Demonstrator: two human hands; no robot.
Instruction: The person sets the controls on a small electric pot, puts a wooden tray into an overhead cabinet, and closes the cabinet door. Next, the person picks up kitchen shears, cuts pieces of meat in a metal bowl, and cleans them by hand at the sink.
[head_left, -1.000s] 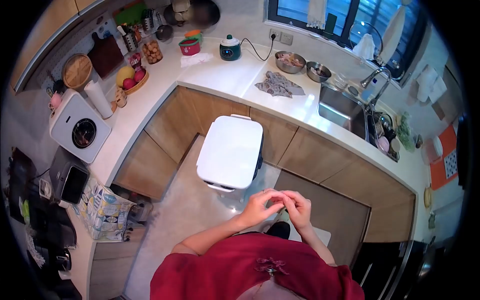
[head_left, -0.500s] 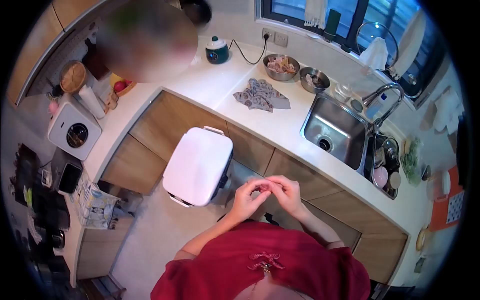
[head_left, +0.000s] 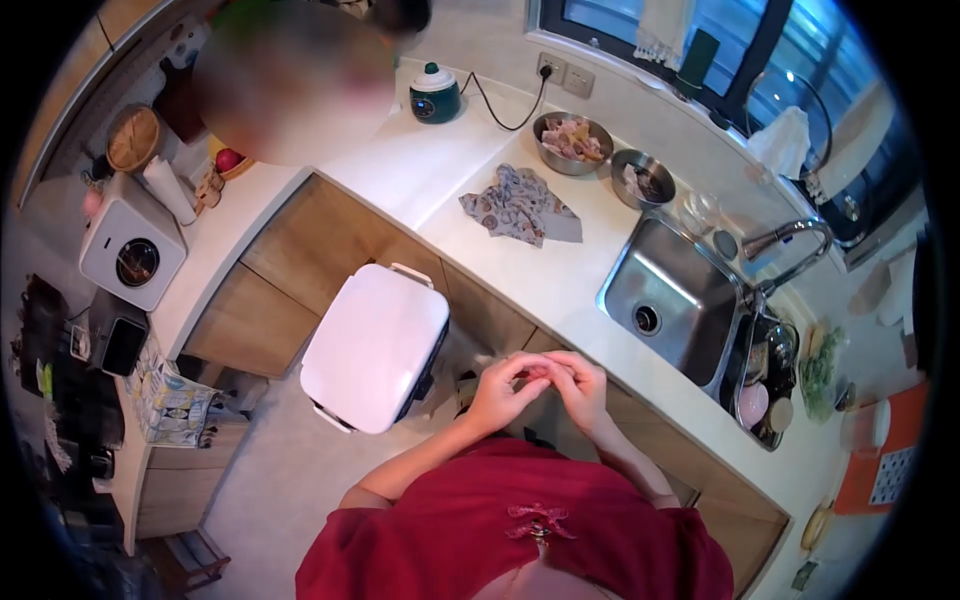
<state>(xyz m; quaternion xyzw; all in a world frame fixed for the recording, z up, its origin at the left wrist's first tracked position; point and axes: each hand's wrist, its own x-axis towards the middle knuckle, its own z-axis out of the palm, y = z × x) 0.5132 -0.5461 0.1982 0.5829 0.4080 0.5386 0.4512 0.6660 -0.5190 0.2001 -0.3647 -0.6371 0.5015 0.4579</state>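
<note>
My left hand (head_left: 506, 390) and my right hand (head_left: 580, 386) meet in front of my red top (head_left: 450, 500), fingertips together. The fingers of both are curled and pressed together; whatever they hold, if anything, is hidden between them. Left of my hands stands a bin-like container with a white lid (head_left: 375, 348). Beyond them lies a patterned grey cloth (head_left: 520, 205) on the white counter (head_left: 480, 262). A steel bowl of raw meat pieces (head_left: 572, 140) and a smaller steel bowl (head_left: 641, 180) stand behind the cloth.
To the right are the steel sink (head_left: 670, 290), the faucet (head_left: 795, 250) and a dish rack (head_left: 765, 380). A green and white cooker (head_left: 435, 95) is plugged in at the back. A white oven-like appliance (head_left: 133, 245) stands at the left. The upper left is blurred.
The view has shifted toward the sink, so the lidded container now appears farther left and the sink nearer my hands. My hands have stayed together, fingers still curled.
</note>
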